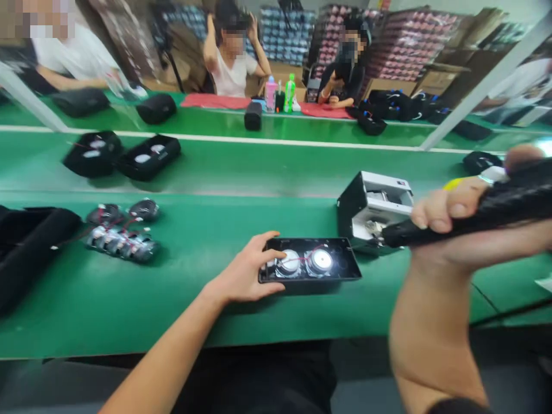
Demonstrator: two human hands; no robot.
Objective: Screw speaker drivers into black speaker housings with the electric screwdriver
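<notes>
Box (344, 263) in the left hand (245, 271)

Head view: box on or just above the table (86, 313). Fingers spread round its left end, thumb at the near edge, one fingertip at a speaker (291, 264). Right hand's (472, 248) fingers wrapped round a driver (511, 198), tip by the machine (350, 211).

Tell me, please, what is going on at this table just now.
A person's left grip holds the left end of an open black casing, with two round silvery parts inside, over the green table. The right grip holds a black handheld tool, its tip pointing towards a black-and-white machine; whether they touch is unclear. A bundle of wired cylinders lies to the left, and other people are across the table.
</notes>
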